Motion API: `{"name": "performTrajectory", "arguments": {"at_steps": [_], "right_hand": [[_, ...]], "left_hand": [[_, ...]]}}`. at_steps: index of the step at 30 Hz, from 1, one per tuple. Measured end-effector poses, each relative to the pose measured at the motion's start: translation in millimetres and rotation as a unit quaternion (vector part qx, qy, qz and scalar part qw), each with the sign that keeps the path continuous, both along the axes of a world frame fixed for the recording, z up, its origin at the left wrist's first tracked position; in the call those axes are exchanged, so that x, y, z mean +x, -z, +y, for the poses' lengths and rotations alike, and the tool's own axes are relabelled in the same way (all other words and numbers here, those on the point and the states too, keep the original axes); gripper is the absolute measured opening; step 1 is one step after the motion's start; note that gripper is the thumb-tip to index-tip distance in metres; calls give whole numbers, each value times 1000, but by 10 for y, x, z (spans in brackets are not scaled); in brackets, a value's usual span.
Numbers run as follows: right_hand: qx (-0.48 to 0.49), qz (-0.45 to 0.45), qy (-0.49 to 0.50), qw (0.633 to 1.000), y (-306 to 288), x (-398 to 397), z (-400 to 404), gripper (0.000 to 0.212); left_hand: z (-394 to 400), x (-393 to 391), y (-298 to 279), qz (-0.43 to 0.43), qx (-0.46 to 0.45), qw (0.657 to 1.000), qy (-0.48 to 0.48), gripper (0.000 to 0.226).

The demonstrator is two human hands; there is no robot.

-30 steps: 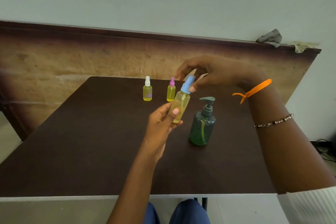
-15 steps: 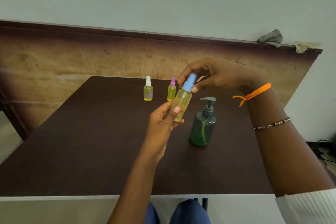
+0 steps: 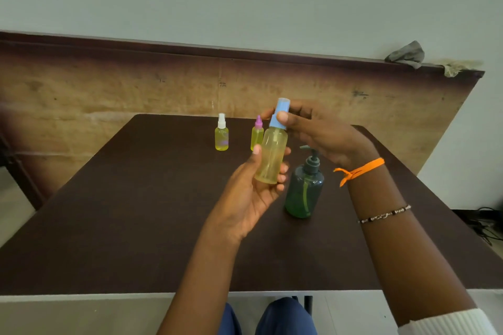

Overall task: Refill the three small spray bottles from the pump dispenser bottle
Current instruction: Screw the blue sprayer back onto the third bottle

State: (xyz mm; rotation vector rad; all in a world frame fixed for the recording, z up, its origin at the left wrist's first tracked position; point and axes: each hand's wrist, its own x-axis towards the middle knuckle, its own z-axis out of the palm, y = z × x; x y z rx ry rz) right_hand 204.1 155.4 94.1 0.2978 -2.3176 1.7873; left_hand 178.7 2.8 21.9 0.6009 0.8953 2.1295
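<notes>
The translucent yellow spray bottle (image 3: 271,156) was up off the dark matte table (image 3: 136,212), left hand (image 3: 253,190) wrapped round its smooth body, right hand (image 3: 321,134) pinching the blue cap (image 3: 280,114). The green pump dispenser (image 3: 304,189) stood just beside, and two small bottles (image 3: 221,132) stood near the far edge.

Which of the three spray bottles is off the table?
The blue-capped spray bottle, held in both hands; the white-capped bottle and pink-capped bottle stand on the table.

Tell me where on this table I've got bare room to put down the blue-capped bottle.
The widest bare stretch is the table's left half, left of the left hand and nearer than the white-capped bottle. It is crowded around the pump dispenser and the pink-capped bottle, where the right hand works.
</notes>
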Motion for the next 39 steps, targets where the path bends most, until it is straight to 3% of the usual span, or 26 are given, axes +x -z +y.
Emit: {"name": "performTrajectory", "arguments": {"at_steps": [4,8,15,18,24,35,39], "right_hand": [[-180,-3,-120,976,217,-5,-101,32],[-314,24,-171,934,384,-20,-204,29],[-256,-14,-83,963,430,2,-229,30],[-227,-9,-37,973,392,34,-296,23],[-206,15,66,976,352,64,-441,15],[-147,28,210,966,391,24,-603,17],[-116,72,232,963,490,-39,-648,17]], "left_hand": [[-7,-24,34,-121,100,972,176,50],[5,-32,68,-85,110,966,217,49],[-124,-125,45,36,-22,994,104,44],[-128,-131,5,93,-79,991,59,31],[-54,-121,18,168,-125,978,-6,17],[-22,-122,84,295,-188,932,-98,30],[-36,-157,154,322,-196,916,-135,29]]}}
